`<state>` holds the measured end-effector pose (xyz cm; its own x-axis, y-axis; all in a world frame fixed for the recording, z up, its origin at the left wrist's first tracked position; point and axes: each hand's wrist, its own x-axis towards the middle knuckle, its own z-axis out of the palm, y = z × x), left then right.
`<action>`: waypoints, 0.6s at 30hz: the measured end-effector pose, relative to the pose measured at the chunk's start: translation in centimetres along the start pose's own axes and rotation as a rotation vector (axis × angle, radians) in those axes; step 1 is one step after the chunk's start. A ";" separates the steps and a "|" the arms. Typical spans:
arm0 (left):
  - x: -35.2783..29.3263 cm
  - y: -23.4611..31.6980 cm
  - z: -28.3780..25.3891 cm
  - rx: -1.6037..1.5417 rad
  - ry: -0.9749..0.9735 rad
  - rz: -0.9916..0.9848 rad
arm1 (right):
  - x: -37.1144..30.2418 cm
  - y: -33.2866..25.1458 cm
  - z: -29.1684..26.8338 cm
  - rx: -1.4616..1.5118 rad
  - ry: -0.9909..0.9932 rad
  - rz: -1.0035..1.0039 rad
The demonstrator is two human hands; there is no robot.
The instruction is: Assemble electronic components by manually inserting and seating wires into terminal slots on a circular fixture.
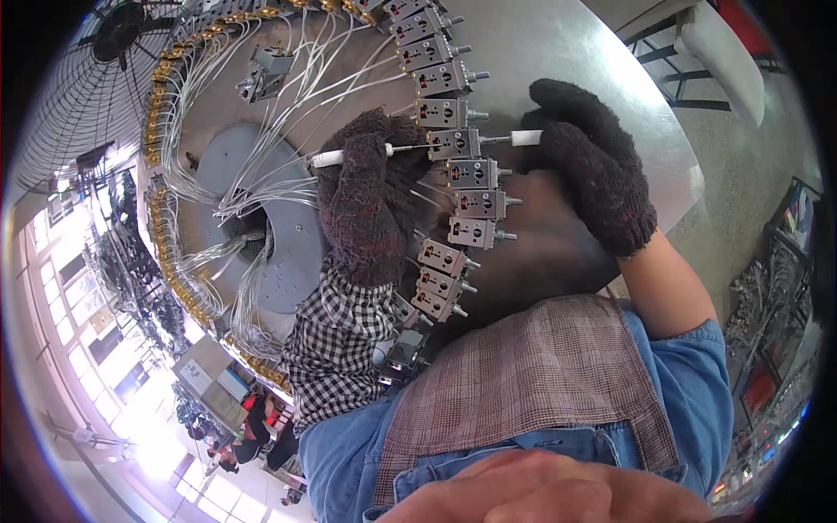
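Note:
My left hand (362, 196), in a dark knitted glove, is closed around a thin screwdriver (328, 159) with a white handle. Its metal blade points right and reaches a small metal switch-like box (453, 144) in a curved row. From that box a shaft sticks out to the right. At the shaft's end sits a white cylindrical piece (526, 138), pinched by my right hand (597, 166), also gloved. Similar boxes with shafts, such as one metal box (473, 174) just below, line the table's near side. My left glove hides some wires behind it.
White wires (253, 199) fan out from a grey round hub (288, 279) on the metal table (567, 52). Brass-coloured fittings (159, 105) curve along the left rim. A loose metal box (268, 70) lies inside the ring. A large fan (118, 35) stands at far left.

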<state>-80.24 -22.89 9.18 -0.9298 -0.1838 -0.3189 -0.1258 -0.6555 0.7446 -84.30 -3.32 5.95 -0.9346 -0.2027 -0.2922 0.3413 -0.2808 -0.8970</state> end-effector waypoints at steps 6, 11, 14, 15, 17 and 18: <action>0.3 -0.7 -0.2 0.063 0.101 0.020 | 0.2 -0.3 -1.6 -0.301 -0.176 -0.100; 0.2 -0.5 0.1 0.083 0.012 0.000 | 0.4 -0.4 -0.7 -0.106 -0.011 0.061; 0.3 -0.8 -0.3 0.098 0.068 0.032 | 0.7 -1.3 -0.7 -0.164 -0.053 0.173; 0.3 -0.9 -0.5 0.128 0.075 0.052 | 0.7 -1.5 -0.7 -0.157 -0.069 0.262; 0.2 -0.9 -0.7 0.158 0.082 0.073 | 0.7 -1.6 -0.4 -0.162 -0.051 0.273; 0.2 -0.9 -0.8 0.131 0.047 0.061 | 0.6 -1.6 -0.3 -0.168 -0.029 0.281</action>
<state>-80.07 -22.91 8.00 -0.9202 -0.2566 -0.2955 -0.1165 -0.5412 0.8328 -85.48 -2.71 7.12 -0.8020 -0.2778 -0.5288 0.5621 -0.0516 -0.8254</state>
